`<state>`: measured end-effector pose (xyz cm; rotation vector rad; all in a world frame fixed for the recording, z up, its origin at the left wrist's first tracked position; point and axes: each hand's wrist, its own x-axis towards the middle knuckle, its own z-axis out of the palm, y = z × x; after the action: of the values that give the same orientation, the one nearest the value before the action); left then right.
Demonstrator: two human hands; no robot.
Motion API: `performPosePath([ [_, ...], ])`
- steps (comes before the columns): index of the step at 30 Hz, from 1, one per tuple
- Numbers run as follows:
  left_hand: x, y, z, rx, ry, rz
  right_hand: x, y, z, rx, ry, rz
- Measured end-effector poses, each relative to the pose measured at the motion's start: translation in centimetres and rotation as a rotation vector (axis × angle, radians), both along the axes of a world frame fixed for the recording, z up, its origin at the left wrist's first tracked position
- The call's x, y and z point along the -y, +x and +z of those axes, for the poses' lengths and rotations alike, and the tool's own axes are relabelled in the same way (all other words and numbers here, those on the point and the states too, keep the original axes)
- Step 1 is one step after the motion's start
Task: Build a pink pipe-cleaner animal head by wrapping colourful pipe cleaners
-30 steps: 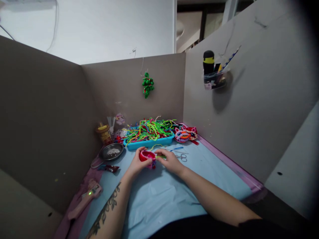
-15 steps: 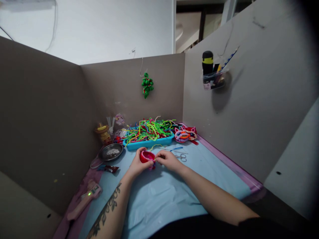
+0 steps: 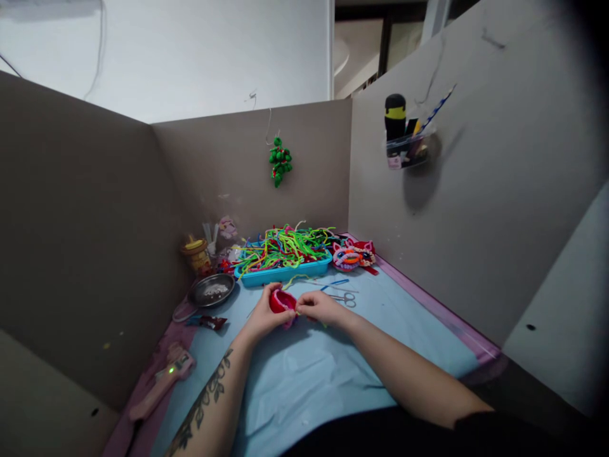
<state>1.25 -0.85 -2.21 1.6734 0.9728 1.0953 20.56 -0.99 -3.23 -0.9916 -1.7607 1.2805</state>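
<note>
Along the left edge of the blue-covered surface (image 3: pixel 304 387), I pick up a pink glue gun (image 3: pixel 159 390) with a small green light glowing on it. I see a brown jar (image 3: pixel 198 257) near the far left corner, and nearer to me a metal dish (image 3: pixel 202 293) with white bits in it. A small dark packet (image 3: pixel 213 322) lies just beside the dish. Next I have the left hand (image 3: pixel 266 314), its fingers and thumb curled firmly around a red and pink fuzzy cup (image 3: pixel 280 301), which is tilted with its opening showing, just in front of the blue tray (image 3: pixel 271 277). That tray stands near the far edge, heaped with fuzzy stems (image 3: pixel 290 247), mostly green. The right hand (image 3: pixel 320 306) is pinched at the cup's right side, gripping a yellow-green strand (image 3: pixel 297 311); its far end I cannot trace. Past that hand I see scissors (image 3: pixel 350 299) and a blue tool (image 3: pixel 337 283), then striped fuzzy pieces (image 3: pixel 351 256) at the far right corner.
</note>
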Motion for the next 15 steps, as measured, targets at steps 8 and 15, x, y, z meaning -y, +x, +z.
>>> performPosePath([
  [8, 0.0, -0.2, 0.1, 0.004, -0.042, -0.031, 0.0, 0.4, 0.1, 0.134, 0.140, 0.116],
  [15, 0.2, -0.1, 0.4, 0.067, -0.118, -0.017, 0.9, 0.0, 0.9, 0.277, 0.496, 0.076],
])
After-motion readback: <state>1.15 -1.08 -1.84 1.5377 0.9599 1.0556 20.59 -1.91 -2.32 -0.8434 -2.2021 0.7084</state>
